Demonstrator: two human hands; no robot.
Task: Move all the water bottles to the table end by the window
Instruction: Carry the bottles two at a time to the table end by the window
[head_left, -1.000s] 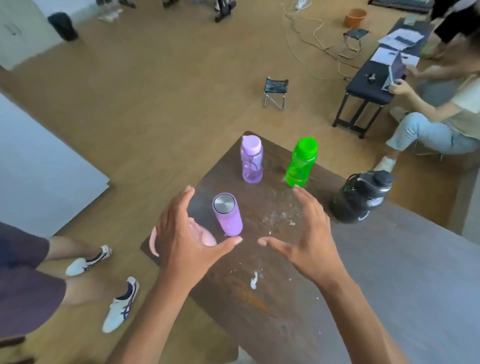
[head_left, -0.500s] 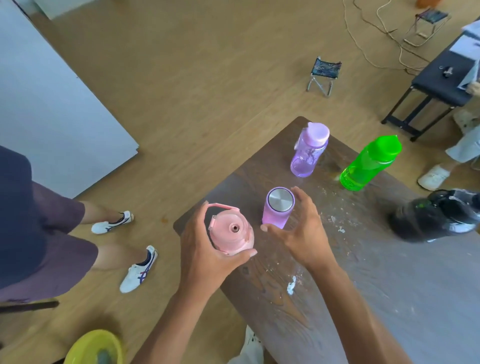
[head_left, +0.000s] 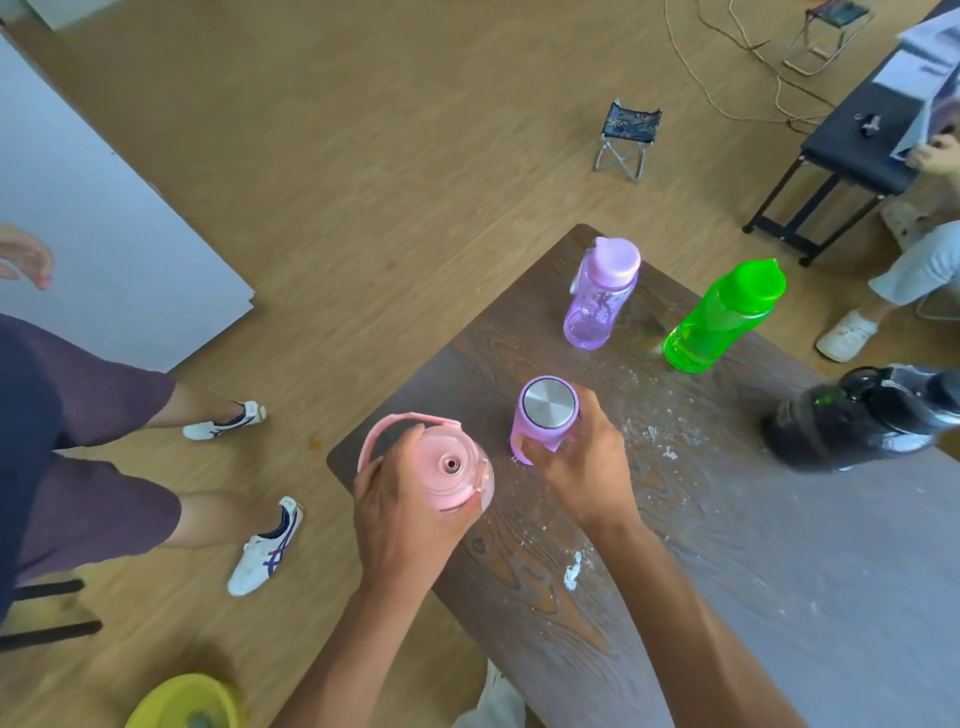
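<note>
Pink bottle (head_left: 451, 475) clamped in my left hand (head_left: 402, 506) at worktop (head_left: 779, 597) near corner, close to edge; slip sends it to floor. Right hand (head_left: 584, 467) wrapped round steel-lidded lilac bottle (head_left: 545, 415). Lilac flip-top bottle (head_left: 600, 299), green bottle (head_left: 722, 317), dark jug (head_left: 857, 415) standing along far edge; careless elbow swing could topple them.

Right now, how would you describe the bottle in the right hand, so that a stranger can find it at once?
Start at the dark wooden table and go to its near corner, where two hands grip bottles. The right hand wraps a short purple bottle, right of the pink bottle. Only this one has a flat, shiny metal cap; the purple bottle behind it is see-through with a plastic lid.
</note>
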